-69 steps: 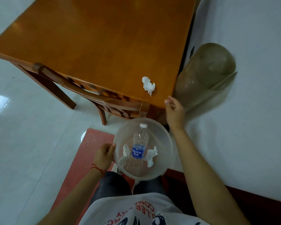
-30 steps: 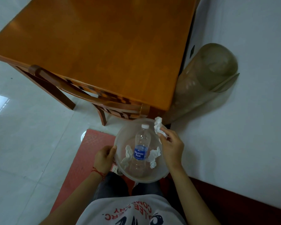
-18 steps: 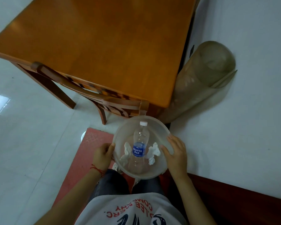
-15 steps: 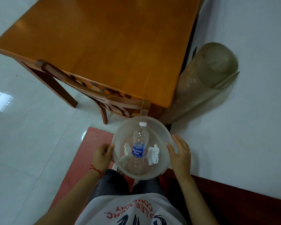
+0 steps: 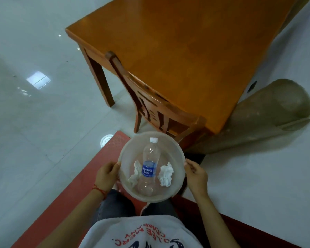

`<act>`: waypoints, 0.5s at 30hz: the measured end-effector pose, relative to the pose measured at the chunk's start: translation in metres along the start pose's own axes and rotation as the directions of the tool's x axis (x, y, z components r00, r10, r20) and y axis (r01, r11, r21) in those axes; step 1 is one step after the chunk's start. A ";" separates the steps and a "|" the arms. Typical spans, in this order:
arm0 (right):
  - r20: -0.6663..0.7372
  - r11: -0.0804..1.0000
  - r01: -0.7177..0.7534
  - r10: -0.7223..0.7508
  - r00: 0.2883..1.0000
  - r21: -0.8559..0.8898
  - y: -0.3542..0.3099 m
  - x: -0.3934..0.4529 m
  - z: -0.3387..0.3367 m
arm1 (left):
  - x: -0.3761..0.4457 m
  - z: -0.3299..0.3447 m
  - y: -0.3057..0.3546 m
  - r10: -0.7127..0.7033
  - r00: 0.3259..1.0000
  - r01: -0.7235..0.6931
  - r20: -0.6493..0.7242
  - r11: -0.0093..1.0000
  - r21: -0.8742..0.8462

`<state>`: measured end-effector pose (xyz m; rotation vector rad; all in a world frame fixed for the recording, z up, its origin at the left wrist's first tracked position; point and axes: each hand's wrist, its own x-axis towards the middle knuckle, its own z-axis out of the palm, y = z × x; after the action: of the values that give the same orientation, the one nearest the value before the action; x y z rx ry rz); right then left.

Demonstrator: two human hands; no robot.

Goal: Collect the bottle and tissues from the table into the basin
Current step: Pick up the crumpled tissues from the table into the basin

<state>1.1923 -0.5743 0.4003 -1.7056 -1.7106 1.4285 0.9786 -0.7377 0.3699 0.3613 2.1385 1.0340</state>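
A translucent round basin (image 5: 175, 153) is held in front of my body, low in the head view. Inside it lies a clear plastic bottle (image 5: 149, 167) with a blue label and white cap, the cap pointing away from me. One crumpled white tissue (image 5: 135, 173) lies left of the bottle and another tissue (image 5: 166, 174) lies right of it. My left hand (image 5: 106, 174) grips the basin's left rim. My right hand (image 5: 196, 173) grips its right rim. The orange wooden table (image 5: 186, 51) beyond the basin shows a bare top.
A wooden chair (image 5: 156, 108) is tucked at the table's near edge, just beyond the basin. A tall brownish translucent bin (image 5: 268, 111) leans by the table's right corner against the white wall. Red matting (image 5: 75, 194) lies under my feet, glossy pale tiles to the left.
My right hand dropped the last tissue from the table into the basin, then took hold of the right rim. The view has swung left, with the basin held in both hands.
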 end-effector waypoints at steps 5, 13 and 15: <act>0.126 0.995 0.052 -0.042 0.991 -0.081 -0.031 -0.003 0.056 | 0.000 -0.054 -0.021 -0.121 0.985 0.102 -0.127 0.984 -0.146; 0.316 0.964 0.195 -0.130 0.940 -0.183 -0.094 -0.019 0.182 | 0.003 -0.167 -0.067 -0.261 0.920 0.153 -0.292 0.925 -0.347; 0.359 0.948 0.232 -0.144 0.922 -0.216 -0.109 -0.025 0.216 | 0.004 -0.197 -0.081 -0.297 0.899 0.161 -0.323 0.908 -0.387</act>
<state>0.9648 -0.6597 0.4024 -1.4162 -2.2653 1.5336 0.8404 -0.8988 0.3880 -0.2866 2.1912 1.3972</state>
